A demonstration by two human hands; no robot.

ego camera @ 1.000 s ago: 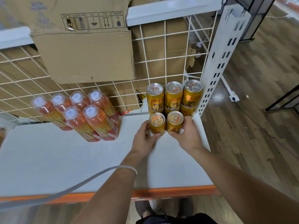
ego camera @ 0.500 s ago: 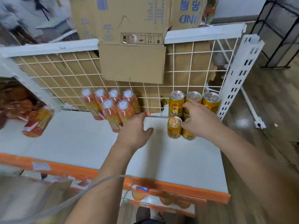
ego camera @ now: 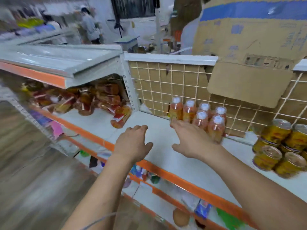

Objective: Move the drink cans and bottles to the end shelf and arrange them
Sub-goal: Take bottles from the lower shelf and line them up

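Note:
Several yellow drink cans point(ego camera: 280, 146) stand grouped at the right of the white end shelf point(ego camera: 166, 150). Several orange bottles with white caps point(ego camera: 201, 118) stand together against the wire grid at the back. More orange bottles point(ego camera: 93, 102) lie in a heap on the adjoining shelf to the left, one point(ego camera: 120, 117) lying nearest the end shelf. My left hand point(ego camera: 132, 143) hovers over the shelf with relaxed fingers, holding nothing. My right hand point(ego camera: 191, 140) stretches leftward in front of the standing bottles, fingers extended, holding nothing.
A white wire grid point(ego camera: 166, 87) backs the shelf, with cardboard boxes point(ego camera: 249, 47) behind and above it. Orange shelf edges point(ego camera: 166, 171) run along the front. Lower shelves hold small goods. Wooden floor lies at the left; people stand in the far background.
My view has swung left. Both hands left the cans and moved left across the shelf, toward the heap of bottles. The cans stay grouped at the right.

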